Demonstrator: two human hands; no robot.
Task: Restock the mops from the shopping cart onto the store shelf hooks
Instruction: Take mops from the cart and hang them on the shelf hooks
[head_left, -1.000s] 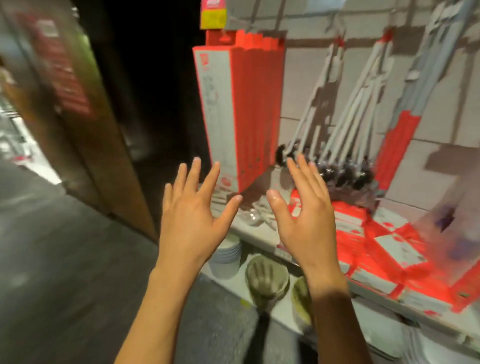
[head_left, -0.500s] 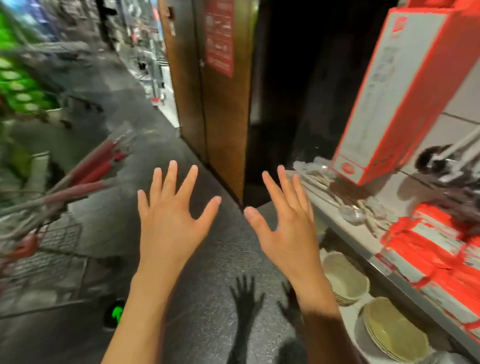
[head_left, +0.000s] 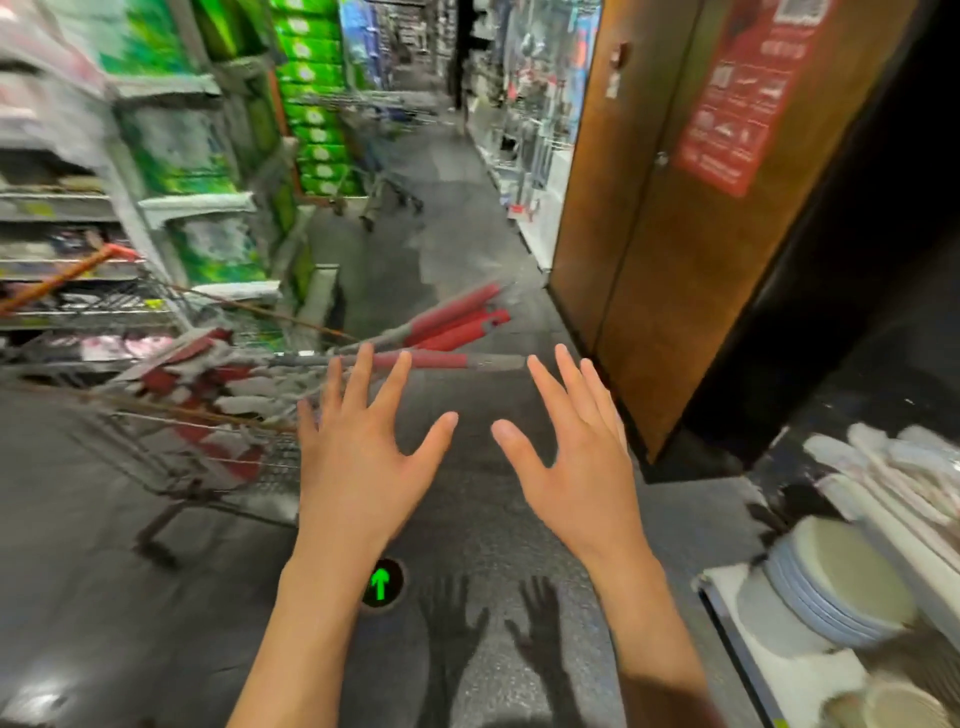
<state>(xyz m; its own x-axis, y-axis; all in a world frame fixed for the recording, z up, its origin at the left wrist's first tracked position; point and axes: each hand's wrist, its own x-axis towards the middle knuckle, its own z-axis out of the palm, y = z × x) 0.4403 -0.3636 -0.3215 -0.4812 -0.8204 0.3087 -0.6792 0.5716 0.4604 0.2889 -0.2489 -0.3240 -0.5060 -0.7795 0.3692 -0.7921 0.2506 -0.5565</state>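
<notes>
Head view, swung round since a second ago: then it faced the shelf wall with hanging mops and red-and-white boxes; half a second ago it was mid-turn; now it looks down the aisle at the shopping cart (head_left: 171, 415).

Left hand (head_left: 358, 457): raised, back to the camera, fingers straight and spread wide, holding nothing. Same pose as in both earlier pictures.

Right hand (head_left: 576, 462): raised beside it, fingers straight and spread, holding nothing. The two thumbs point at each other, apart.

Mops (head_left: 447, 332): several, lying in the cart, red-sleeved handle ends jutting out over its rim, just beyond the left fingertips and ahead-left of the right ones. Whether the left fingertips touch the nearest handle cannot be told; they overlap it in the picture. Heads blurred, down in the basket.

Shelf hooks: out of view now, behind the turn to the right.

Other items: stacked plates (head_left: 831, 587) on a low shelf well to the right of the right hand; wooden panel (head_left: 675, 208) with a red notice beyond the right fingers; green arrow floor marker (head_left: 381, 583) below the left wrist.

Reading: the turn from shelf to cart with empty hands suggests a fresh fetch is beginning. Next step is probably a reach for the nearest handle.
</notes>
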